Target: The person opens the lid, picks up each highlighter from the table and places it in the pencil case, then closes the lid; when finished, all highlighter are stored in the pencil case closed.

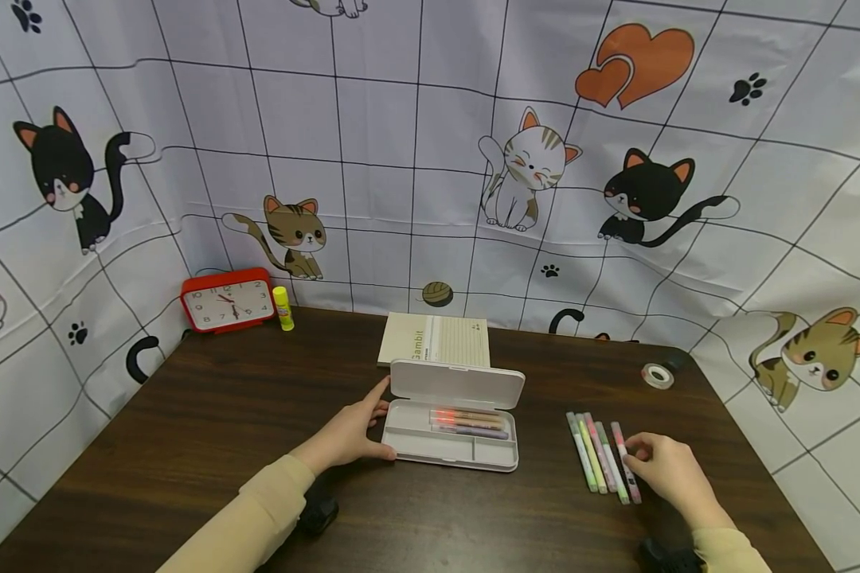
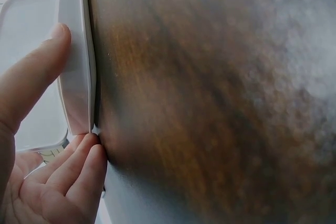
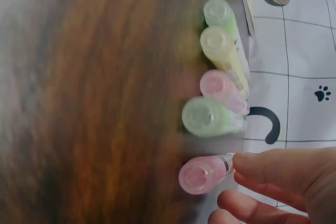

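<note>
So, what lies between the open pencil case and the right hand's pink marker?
Head view: bare tabletop beside the pencil case, then four markers side by side, before the pink marker.

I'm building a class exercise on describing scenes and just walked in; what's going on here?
A person is handling pens beside an open pencil case on a table. The left grip holds the case by its left end; its lid stands up, and several pens lie inside. The right grip pinches a pink pen, slightly apart from four other pens lying side by side. Whether the pink pen is lifted, I can't tell.
</note>
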Demonstrator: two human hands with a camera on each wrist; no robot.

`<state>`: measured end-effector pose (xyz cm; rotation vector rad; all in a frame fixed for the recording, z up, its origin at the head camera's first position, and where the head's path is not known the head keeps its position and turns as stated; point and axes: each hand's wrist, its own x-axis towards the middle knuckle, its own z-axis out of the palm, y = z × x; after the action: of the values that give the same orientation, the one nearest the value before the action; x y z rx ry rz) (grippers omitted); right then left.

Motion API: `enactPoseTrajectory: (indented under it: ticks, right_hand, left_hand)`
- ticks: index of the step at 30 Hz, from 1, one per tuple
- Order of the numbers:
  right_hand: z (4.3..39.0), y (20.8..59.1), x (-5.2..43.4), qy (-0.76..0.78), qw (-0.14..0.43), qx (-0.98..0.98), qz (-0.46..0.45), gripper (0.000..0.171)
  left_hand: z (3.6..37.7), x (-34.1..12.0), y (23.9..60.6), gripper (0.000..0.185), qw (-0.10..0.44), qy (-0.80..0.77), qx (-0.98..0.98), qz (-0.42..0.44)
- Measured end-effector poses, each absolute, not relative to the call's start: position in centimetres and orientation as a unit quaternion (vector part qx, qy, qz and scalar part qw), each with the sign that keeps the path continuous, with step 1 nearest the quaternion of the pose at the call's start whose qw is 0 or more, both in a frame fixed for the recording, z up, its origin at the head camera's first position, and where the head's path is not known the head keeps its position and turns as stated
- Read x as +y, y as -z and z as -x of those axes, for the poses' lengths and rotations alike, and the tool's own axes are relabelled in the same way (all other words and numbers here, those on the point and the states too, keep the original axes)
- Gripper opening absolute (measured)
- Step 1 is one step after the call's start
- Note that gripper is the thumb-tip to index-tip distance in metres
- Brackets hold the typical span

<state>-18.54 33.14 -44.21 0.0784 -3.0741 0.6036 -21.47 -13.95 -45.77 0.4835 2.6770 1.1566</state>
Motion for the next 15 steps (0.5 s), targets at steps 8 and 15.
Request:
enactPoseTrajectory:
  ticks: [8, 15]
  right_hand:
    - [18.60, 44.04, 33.65, -0.194, -0.010, -0.981, -0.005, 0.023]
    - [18.57, 43.76, 33.57, -0.198, -0.010, -0.980, 0.006, 0.020]
  left_hand:
    - [21.51, -13.97, 45.85, 0.118, 0.095, -0.391, 0.901, -0.162]
    - [21.55, -13.94, 45.93, 0.118, 0.093, -0.389, 0.902, -0.162]
